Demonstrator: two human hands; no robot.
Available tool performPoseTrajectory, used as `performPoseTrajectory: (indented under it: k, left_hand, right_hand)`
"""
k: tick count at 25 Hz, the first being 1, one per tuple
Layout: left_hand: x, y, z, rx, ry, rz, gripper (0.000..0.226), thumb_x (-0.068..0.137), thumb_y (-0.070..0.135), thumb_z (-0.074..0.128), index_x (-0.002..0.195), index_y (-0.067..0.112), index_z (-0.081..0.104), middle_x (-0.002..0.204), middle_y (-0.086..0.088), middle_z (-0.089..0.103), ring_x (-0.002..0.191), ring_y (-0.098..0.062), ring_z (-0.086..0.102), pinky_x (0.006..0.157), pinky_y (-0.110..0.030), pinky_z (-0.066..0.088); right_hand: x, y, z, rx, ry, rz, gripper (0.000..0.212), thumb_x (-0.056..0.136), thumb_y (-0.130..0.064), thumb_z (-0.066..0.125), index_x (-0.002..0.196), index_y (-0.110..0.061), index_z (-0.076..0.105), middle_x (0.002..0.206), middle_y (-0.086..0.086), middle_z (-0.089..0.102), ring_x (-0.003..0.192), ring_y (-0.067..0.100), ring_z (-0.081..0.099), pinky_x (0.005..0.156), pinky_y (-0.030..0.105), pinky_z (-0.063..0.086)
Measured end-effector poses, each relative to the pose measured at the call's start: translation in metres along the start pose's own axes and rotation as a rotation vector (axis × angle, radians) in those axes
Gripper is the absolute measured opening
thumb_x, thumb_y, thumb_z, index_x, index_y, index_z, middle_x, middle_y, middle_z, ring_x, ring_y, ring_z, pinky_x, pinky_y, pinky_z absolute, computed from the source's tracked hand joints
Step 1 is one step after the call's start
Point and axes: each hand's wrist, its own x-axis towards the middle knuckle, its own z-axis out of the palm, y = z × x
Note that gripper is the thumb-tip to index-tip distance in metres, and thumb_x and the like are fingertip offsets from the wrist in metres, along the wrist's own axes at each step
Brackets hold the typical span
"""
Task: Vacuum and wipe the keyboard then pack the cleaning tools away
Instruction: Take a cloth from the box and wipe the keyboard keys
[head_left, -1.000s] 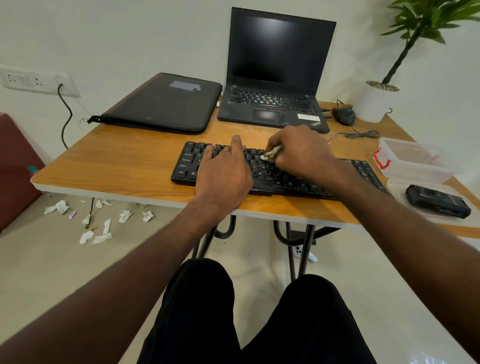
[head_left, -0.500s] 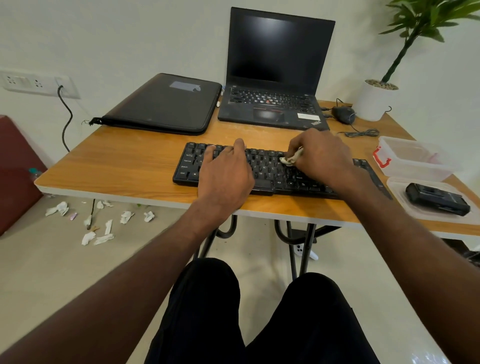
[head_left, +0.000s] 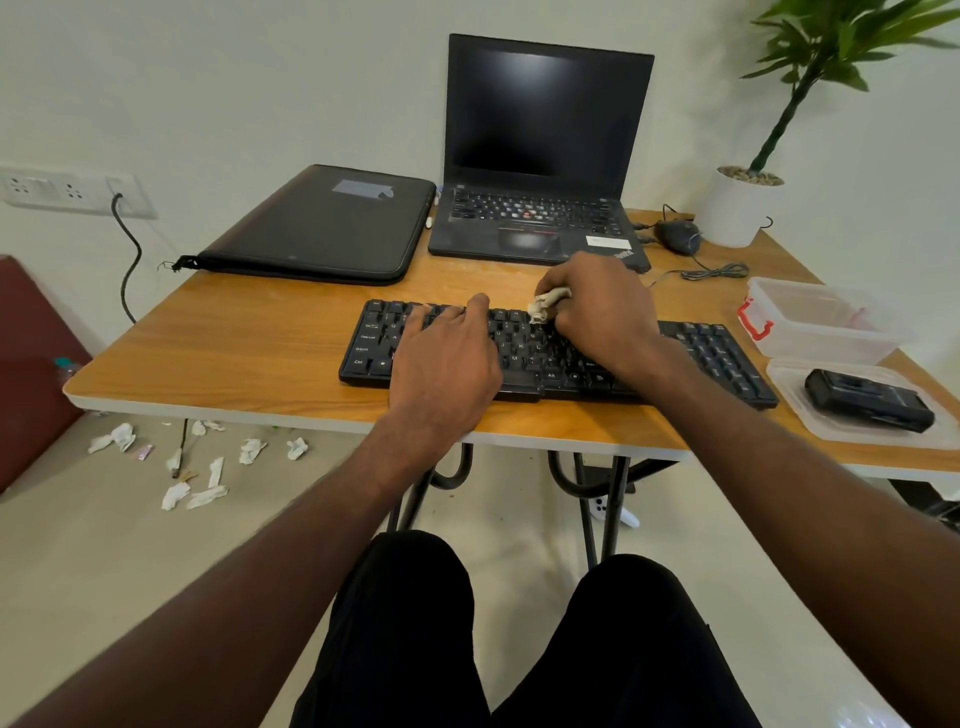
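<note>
A black keyboard (head_left: 711, 353) lies across the front of the wooden table (head_left: 249, 332). My left hand (head_left: 447, 358) rests flat on its left half, fingers spread, holding it down. My right hand (head_left: 602, 312) is closed around a small crumpled off-white wipe (head_left: 546, 304), pressed to the upper key rows near the keyboard's middle. A black handheld vacuum (head_left: 867, 400) lies on a clear plastic lid (head_left: 800, 410) at the right edge, beside an empty clear box (head_left: 821, 322) with a red clasp.
Behind the keyboard stand an open black laptop (head_left: 545, 150), a black laptop sleeve (head_left: 322, 223), a mouse (head_left: 678, 236) with a coiled cable, and a potted plant (head_left: 743, 208). Several crumpled white tissues (head_left: 197, 467) litter the floor at the left. My legs are under the table.
My right hand with the wipe slid right along the keys and then up to the top rows. My left hand stayed on the keyboard's left half.
</note>
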Motion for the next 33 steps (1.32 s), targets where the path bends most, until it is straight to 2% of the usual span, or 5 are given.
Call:
performPoseTrajectory:
  k: [9,13,18,28,33]
  left_hand:
    - [0.001,0.001,0.001,-0.012,-0.003,-0.045,0.04,0.106,0.025,0.037,0.144,0.015,0.047,0.126,-0.004,0.073,0.12,-0.021,0.067,0.126,-0.053,0.023]
    - [0.0,0.002,-0.001,-0.019,-0.008,-0.039,0.04,0.107,0.022,0.036,0.144,0.013,0.047,0.126,-0.003,0.073,0.115,-0.02,0.069,0.127,-0.052,0.022]
    - [-0.001,0.004,-0.002,-0.012,-0.016,-0.045,0.039,0.107,0.023,0.036,0.143,0.015,0.048,0.123,-0.003,0.073,0.115,-0.02,0.068,0.127,-0.053,0.024]
    - [-0.002,0.004,-0.004,-0.028,-0.014,-0.062,0.038,0.107,0.023,0.038,0.143,0.016,0.048,0.121,-0.001,0.073,0.115,-0.02,0.068,0.125,-0.055,0.025]
    - [-0.002,0.002,-0.002,-0.041,-0.004,-0.064,0.038,0.106,0.024,0.037,0.141,0.016,0.05,0.119,0.0,0.073,0.115,-0.02,0.068,0.124,-0.057,0.027]
  right_hand:
    - [0.004,-0.018,0.006,-0.008,-0.095,-0.18,0.026,0.086,-0.009,0.072,0.108,-0.021,0.08,0.103,0.001,0.072,0.094,0.02,0.066,0.078,0.036,0.057]
    - [0.014,0.01,-0.017,-0.083,-0.134,0.004,0.022,0.087,-0.017,0.076,0.108,-0.024,0.079,0.109,0.002,0.075,0.099,0.019,0.067,0.079,0.038,0.057]
    - [-0.01,0.01,-0.015,-0.003,-0.173,-0.114,0.034,0.087,-0.008,0.07,0.11,-0.031,0.078,0.113,-0.005,0.074,0.104,0.017,0.065,0.081,0.037,0.056]
    - [-0.006,-0.009,-0.007,-0.088,-0.047,0.005,0.023,0.091,-0.023,0.074,0.111,-0.032,0.077,0.108,-0.004,0.074,0.102,0.019,0.067,0.073,0.033,0.051]
    - [-0.005,-0.017,-0.013,-0.157,-0.134,0.029,0.027,0.09,-0.03,0.073,0.117,-0.027,0.075,0.109,0.0,0.073,0.099,0.02,0.066,0.072,0.036,0.053]
